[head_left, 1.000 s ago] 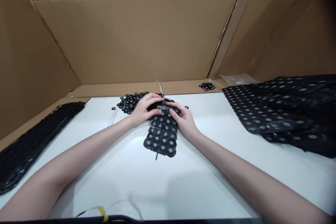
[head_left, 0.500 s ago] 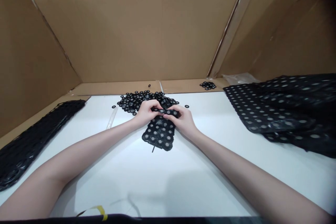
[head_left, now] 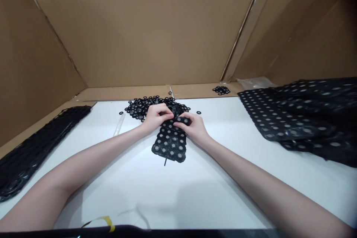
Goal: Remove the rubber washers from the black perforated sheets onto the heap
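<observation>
A black rubber sheet with rows of round holes (head_left: 169, 143) hangs from my fingers, its lower end near the white table. My left hand (head_left: 156, 117) pinches at the sheet's upper left, thumb and forefinger together. On the other side, my right hand (head_left: 194, 125) grips the sheet's upper right edge between thumb and fingers. Right behind the hands lies a heap of small black rubber rings (head_left: 139, 107). A thin dark strip (head_left: 165, 161) sticks out below the sheet's bottom edge. Whether a ring sits between my left fingertips cannot be seen.
A large black holed sheet (head_left: 262, 119) lies rumpled at the right. Another long black perforated piece (head_left: 41, 145) lies along the left. A small ring pile (head_left: 221, 90) sits at the back, near cardboard walls (head_left: 134, 37). A clear strip (head_left: 119, 124) and yellow band (head_left: 107, 221) lie nearer.
The sheet's lower end has swung slightly right and down. My left fingertips have shifted a little at the sheet's top. One loose ring at the back now lies farther right.
</observation>
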The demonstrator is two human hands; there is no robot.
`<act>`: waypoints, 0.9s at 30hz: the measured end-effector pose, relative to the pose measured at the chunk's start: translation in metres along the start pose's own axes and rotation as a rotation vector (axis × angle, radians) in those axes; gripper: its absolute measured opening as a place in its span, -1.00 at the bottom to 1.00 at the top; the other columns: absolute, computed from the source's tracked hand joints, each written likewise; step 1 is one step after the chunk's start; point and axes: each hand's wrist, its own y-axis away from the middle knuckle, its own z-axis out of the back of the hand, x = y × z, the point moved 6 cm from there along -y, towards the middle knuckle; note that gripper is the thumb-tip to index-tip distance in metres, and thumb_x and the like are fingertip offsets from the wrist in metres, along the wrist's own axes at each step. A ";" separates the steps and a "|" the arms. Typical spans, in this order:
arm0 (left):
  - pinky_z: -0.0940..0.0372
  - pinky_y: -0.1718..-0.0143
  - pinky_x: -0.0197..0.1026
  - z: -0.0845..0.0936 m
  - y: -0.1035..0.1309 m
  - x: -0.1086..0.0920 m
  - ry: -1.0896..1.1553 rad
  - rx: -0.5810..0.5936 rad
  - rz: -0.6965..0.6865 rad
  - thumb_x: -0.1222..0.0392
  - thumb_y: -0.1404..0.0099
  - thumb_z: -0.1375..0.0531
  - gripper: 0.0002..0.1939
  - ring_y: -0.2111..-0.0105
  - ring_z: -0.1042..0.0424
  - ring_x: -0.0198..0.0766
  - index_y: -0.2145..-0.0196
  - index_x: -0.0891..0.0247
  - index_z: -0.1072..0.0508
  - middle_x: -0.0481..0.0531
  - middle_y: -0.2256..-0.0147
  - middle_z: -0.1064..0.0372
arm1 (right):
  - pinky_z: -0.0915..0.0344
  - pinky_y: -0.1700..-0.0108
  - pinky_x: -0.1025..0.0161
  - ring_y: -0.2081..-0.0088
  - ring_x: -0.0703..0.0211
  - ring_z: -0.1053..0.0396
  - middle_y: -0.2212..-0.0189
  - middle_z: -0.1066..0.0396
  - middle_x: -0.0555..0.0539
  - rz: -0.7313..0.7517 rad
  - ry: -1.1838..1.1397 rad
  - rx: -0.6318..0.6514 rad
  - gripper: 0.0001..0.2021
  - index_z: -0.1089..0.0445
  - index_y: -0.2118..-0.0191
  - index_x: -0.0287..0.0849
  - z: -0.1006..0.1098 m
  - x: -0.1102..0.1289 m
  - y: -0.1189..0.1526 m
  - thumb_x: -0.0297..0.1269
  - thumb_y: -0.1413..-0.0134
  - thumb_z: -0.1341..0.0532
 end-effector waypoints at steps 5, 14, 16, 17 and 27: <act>-0.17 0.45 -0.27 -0.004 0.000 0.028 0.391 -0.155 0.398 0.26 0.13 -0.33 -0.91 0.54 -0.27 -0.36 0.64 0.32 -0.50 -0.05 0.59 -0.38 | -0.12 0.43 0.26 0.50 0.22 -0.21 0.54 -0.37 0.02 -0.012 -0.014 0.010 -0.79 -0.36 0.49 -0.17 -0.004 0.000 0.000 -0.16 0.20 -0.32; -0.24 0.39 -0.28 0.046 -0.025 0.052 0.392 -0.434 0.345 0.14 0.00 -0.26 -0.82 0.44 -0.36 -0.35 0.45 0.30 -0.51 0.00 0.41 -0.47 | -0.28 0.27 0.18 0.34 0.09 -0.39 0.40 -0.48 -0.05 -0.021 -0.029 0.028 -0.83 -0.45 0.39 -0.16 -0.006 -0.001 0.004 -0.24 0.19 -0.31; -0.30 0.24 -0.19 0.056 -0.030 0.051 0.219 -0.374 0.271 0.09 -0.08 -0.24 -0.76 0.34 -0.42 -0.26 0.35 0.31 -0.54 0.08 0.30 -0.50 | -0.31 0.18 0.15 0.23 0.05 -0.41 0.27 -0.50 -0.06 0.019 -0.048 0.044 -0.75 -0.45 0.26 -0.14 -0.006 0.003 0.004 -0.29 0.18 -0.31; -0.30 0.16 -0.14 0.057 -0.030 0.051 0.152 -0.338 0.251 0.10 -0.09 -0.24 -0.75 0.28 -0.43 -0.21 0.33 0.32 -0.56 0.11 0.26 -0.51 | -0.31 0.14 0.13 0.18 0.04 -0.41 0.20 -0.49 -0.07 0.040 -0.065 0.054 -0.70 -0.43 0.20 -0.13 -0.005 0.004 0.004 -0.33 0.18 -0.30; -0.26 0.01 -0.12 -0.001 -0.006 -0.019 -0.202 0.155 -0.270 0.08 -0.24 -0.21 -0.66 0.10 -0.38 -0.17 0.05 0.20 -0.48 0.13 0.13 -0.40 | -0.39 0.22 0.14 0.32 0.08 -0.45 0.37 -0.49 -0.09 -0.109 -0.266 -0.027 -0.68 -0.41 0.31 -0.19 0.000 -0.011 0.002 -0.18 0.25 -0.37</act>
